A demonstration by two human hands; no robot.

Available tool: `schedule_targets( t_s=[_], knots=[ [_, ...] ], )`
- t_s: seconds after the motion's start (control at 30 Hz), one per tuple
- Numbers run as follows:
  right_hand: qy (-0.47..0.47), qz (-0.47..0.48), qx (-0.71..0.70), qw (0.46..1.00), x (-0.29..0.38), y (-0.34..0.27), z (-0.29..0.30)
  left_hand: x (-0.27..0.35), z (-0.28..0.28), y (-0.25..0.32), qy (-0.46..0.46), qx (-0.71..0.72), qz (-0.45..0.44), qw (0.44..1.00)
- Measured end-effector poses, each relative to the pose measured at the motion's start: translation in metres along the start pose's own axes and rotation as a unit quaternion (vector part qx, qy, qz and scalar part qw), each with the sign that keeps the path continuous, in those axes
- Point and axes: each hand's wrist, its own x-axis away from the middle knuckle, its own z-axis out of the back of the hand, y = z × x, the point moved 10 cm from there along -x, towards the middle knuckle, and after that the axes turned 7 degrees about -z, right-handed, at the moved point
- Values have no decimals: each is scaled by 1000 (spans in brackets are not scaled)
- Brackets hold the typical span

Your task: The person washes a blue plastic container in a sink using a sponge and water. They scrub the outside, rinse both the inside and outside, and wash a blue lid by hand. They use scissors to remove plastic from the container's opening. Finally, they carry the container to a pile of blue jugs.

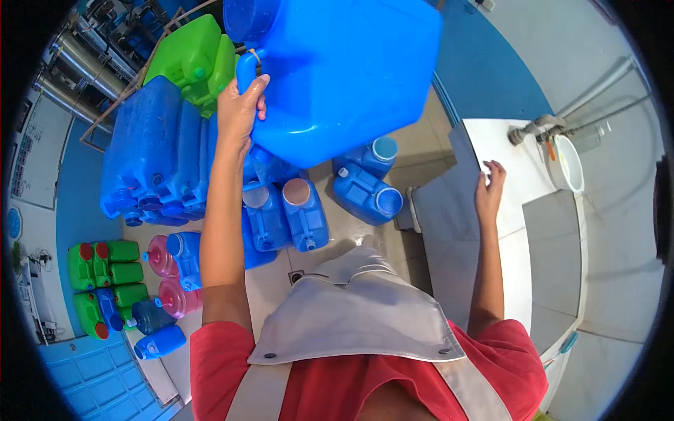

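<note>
A large blue plastic water jug (347,73) hangs in the air before me, its wide blue cap (250,18) at the upper left. My left hand (239,105) grips it by the handle, and a tan band loops around that handle. On the right, my right hand (491,187) holds nothing; its fingers are loosely curled and apart over the edge of a white counter (492,139). Below the lifted jug, two blue jugs with faded round caps (305,213) stand on the tiled floor. Another blue jug (363,194) leans closer to the counter.
Blue jugs (142,142) and green jugs (187,52) are stacked at the left. Farther off are smaller green containers (126,273) and pink round bottles (179,297). A white basin (568,163) sits by a pipe fitting (537,129) at the counter's far end. A floor drain (296,277) lies near me.
</note>
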Motion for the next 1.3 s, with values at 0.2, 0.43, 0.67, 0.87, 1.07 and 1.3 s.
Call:
schedule_targets(
  t_s=[0.2,0.43,0.67,0.87,1.07,1.3],
  knots=[
    [-116,29,-23,993,-29,-38,-150,-105,13,-90,50,-68,-3,996],
    [-298,-82,-125,943,-65,-1,-386,-281,-12,-334,3,-302,48,952],
    [-368,-152,-60,915,-84,63,-530,-371,-60,-606,-117,-211,157,958],
    [-391,-263,-80,878,-83,123,-585,-388,-14,-788,-72,-241,150,956],
    [-382,-288,-28,878,-62,173,-606,-402,-41,-829,-85,-295,269,913],
    [-390,-225,2,893,-74,146,-592,-408,-12,-819,-60,-417,202,884]
  ],
)
